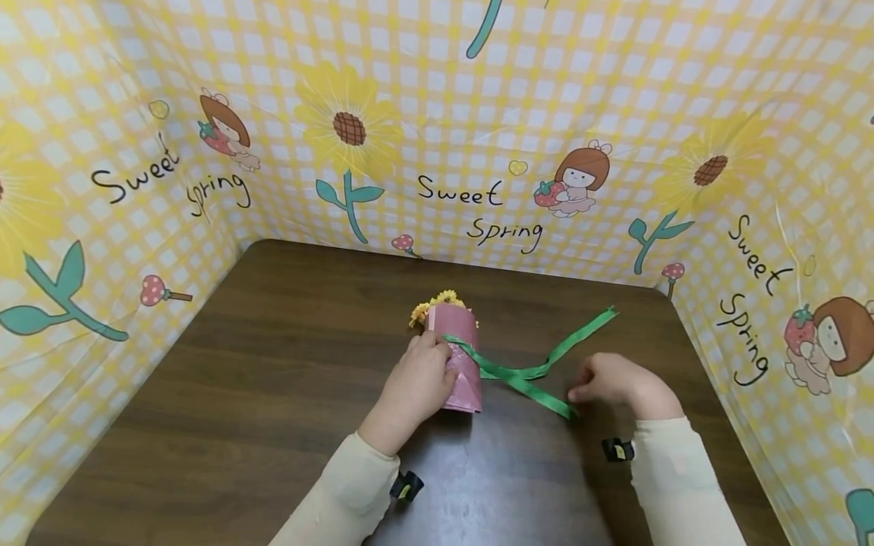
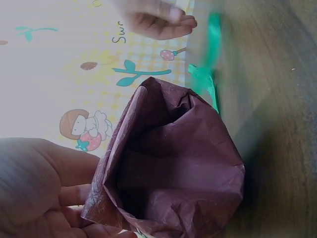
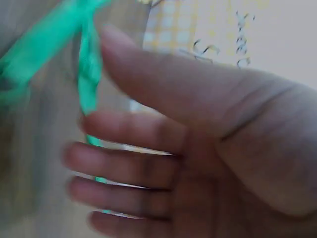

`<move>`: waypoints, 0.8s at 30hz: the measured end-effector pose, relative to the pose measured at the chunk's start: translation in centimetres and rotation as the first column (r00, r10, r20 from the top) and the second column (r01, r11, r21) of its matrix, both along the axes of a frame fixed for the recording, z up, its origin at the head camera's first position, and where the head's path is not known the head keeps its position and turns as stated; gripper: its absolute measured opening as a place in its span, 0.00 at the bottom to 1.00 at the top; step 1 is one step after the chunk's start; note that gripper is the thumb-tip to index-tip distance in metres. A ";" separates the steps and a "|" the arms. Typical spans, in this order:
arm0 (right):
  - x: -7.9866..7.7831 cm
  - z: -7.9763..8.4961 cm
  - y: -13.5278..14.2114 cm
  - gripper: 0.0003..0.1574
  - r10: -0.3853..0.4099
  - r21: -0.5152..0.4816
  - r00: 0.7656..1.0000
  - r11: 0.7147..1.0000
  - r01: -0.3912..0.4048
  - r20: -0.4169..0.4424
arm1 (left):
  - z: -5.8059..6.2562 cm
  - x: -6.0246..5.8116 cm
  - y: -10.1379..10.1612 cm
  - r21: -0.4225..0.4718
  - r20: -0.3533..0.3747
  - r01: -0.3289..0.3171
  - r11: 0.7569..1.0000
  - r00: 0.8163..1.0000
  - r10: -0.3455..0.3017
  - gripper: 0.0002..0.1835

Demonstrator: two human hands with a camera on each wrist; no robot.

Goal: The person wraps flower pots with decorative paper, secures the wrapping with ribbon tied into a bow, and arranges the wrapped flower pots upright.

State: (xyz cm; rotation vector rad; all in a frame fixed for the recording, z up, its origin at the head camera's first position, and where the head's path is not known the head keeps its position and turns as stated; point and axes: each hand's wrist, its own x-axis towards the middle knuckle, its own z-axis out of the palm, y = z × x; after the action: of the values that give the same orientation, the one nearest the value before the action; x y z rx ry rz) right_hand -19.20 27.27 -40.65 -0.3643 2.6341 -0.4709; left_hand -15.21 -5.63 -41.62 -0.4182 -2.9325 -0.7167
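A small bouquet wrapped in pink paper lies on the table, yellow flowers showing at its far end. My left hand holds the wrap from its left side, fingers over the green ribbon that crosses it. In the left wrist view the hollow bottom of the paper wrap faces the camera, fingers partly behind it. Both ribbon tails run off to the right, crossed near the wrap. Beside the nearer tail's end is my right hand, its thumb and fingers apart in the right wrist view.
A dark brown wooden table lies under everything. Yellow checked cloth with printed sunflowers and lettering stands around its back and sides. A black strap mount sits at the left wrist, another at the right.
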 end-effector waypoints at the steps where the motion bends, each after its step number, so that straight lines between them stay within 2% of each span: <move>1: -0.5 -0.2 0.5 0.15 -0.041 0.003 0.999 0.999 0.041 -0.023 | 0.0 0.0 0.0 -0.003 0.001 -0.002 1.000 1.000 0.002 0.15; 4: -2.3 -1.5 1.7 0.17 -0.179 -0.034 0.977 0.984 0.176 -0.118 | 0.1 0.0 0.0 -0.011 0.001 -0.006 1.000 1.000 0.006 0.15; 8: -4.5 -3.5 2.8 0.22 -0.384 -0.099 0.904 0.923 0.371 -0.187 | 0.1 0.1 0.0 -0.015 0.015 -0.004 1.000 1.000 0.004 0.16; 10: -5.3 -4.2 3.1 0.22 -0.445 -0.106 0.870 0.895 0.432 -0.212 | 0.1 0.1 0.1 -0.015 0.026 -0.006 1.000 1.000 0.006 0.16; 12: -6.1 -4.7 3.2 0.23 -0.481 -0.098 0.853 0.877 0.471 -0.205 | 0.2 0.2 0.1 -0.021 0.033 -0.011 1.000 0.999 0.012 0.17; 14: -6.9 -5.0 3.1 0.22 -0.475 -0.080 0.857 0.879 0.469 -0.198 | 0.2 0.2 0.2 -0.026 0.031 -0.015 1.000 0.999 0.016 0.17; 19: -8.1 -5.7 2.7 0.14 -0.409 -0.023 0.895 0.911 0.412 -0.178 | 0.2 0.3 0.3 -0.037 0.016 -0.013 0.999 1.000 0.014 0.17; 22: -8.3 -5.3 2.0 0.10 -0.399 -0.022 0.896 0.915 0.403 -0.192 | 0.1 0.4 0.3 -0.041 0.005 -0.012 0.999 1.000 0.013 0.17; 24: -8.3 -4.7 1.2 0.10 -0.397 -0.054 0.895 0.917 0.394 -0.202 | 0.1 0.4 0.2 -0.047 0.003 -0.015 0.999 1.000 0.015 0.18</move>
State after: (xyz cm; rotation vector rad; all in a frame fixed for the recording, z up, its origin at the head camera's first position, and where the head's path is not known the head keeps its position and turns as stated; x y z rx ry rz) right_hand -27.49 28.49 -45.40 0.1380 2.9211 -0.6042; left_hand -14.80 -5.41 -41.53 -0.3994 -2.9571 -0.6481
